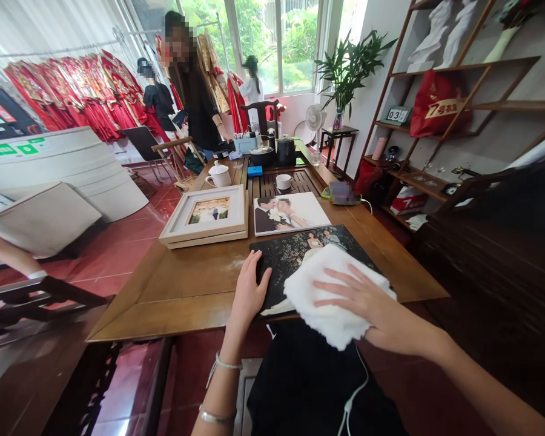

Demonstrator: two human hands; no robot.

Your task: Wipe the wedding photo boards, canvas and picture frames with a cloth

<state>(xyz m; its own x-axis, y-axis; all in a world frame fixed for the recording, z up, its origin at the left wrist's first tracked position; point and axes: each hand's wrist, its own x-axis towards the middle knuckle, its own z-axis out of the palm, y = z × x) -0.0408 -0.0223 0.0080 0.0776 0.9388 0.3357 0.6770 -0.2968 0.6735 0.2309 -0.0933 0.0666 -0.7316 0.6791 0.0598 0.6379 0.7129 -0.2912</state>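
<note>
The dark photo panel [279, 266] lies on the wooden table [177, 281]. Over its right part the right hand [361, 297] — flat, fingers spread — rests on a white cloth [318, 321]; the left hand [251, 284], uncurled, touches the panel's left edge. Just beyond the panel lies a portrait print [309, 212] (two people close).

Red bag [436, 108] reads "7号衣", lower bag [407, 202] "7", calendar [396, 115] "03".

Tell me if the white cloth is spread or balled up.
Spread: the cloth lies broad under the right hand, covering part of the dark photo. Whether it's doubled, I cannot tell.
</note>
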